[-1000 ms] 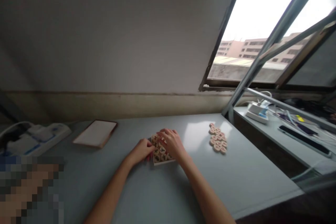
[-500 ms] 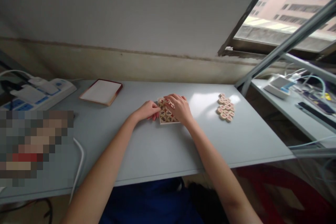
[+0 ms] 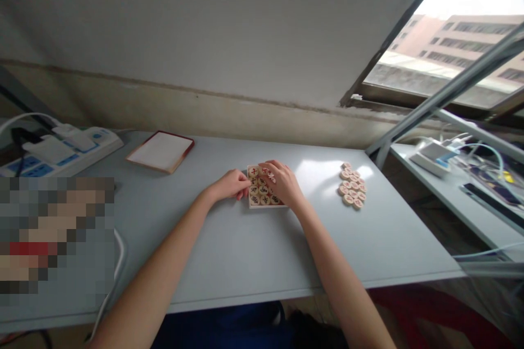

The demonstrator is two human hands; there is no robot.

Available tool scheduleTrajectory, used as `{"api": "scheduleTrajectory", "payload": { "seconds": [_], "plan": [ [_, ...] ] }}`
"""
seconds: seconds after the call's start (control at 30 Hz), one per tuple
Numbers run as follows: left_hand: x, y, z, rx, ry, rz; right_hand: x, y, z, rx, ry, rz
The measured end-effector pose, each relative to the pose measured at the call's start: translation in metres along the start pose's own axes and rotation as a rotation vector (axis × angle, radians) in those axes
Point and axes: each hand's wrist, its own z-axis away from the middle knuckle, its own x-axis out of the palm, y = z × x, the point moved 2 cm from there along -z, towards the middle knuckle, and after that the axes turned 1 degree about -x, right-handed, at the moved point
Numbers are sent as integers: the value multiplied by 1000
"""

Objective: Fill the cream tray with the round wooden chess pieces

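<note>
A shallow pale box (image 3: 268, 206) lies on the grey table in front of me, filled with rows of round wooden xiangqi pieces (image 3: 263, 191) marked in red and black. My left hand (image 3: 232, 184) is closed at the box's left side, thumb and finger pinching its edge. Over the right part of the box, my right hand (image 3: 283, 181) has bent fingers round a xiangqi piece (image 3: 271, 176) that looks tilted. The hand hides the pieces beneath it. A loose cluster of xiangqi pieces (image 3: 352, 188) lies farther right.
A lid-like white panel with a red-brown rim (image 3: 161, 151) lies at the back left. Beside it stands a power strip with plugs (image 3: 77, 147); a white cable (image 3: 118, 256) runs over the table's front edge. A metal bar (image 3: 429, 101) slants up at the right.
My view has tilted up slightly, so everything sits lower in the picture. My right hand has shifted a little rightwards over the box, showing more pieces; my left hand stays at its edge.
</note>
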Motion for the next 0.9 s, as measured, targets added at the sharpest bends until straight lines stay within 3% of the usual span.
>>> {"api": "scheduleTrajectory", "payload": {
  "seconds": [0.33,0.77,0.9],
  "plan": [
    [-3,-9,-4,27,-66,97,-3,-3,1,-11,37,20],
    [-1,-12,-5,15,-55,131,-6,-8,-1,5,30,77],
    [2,-14,-5,-9,-33,136,-17,15,4,84,102,159]
  ]
}}
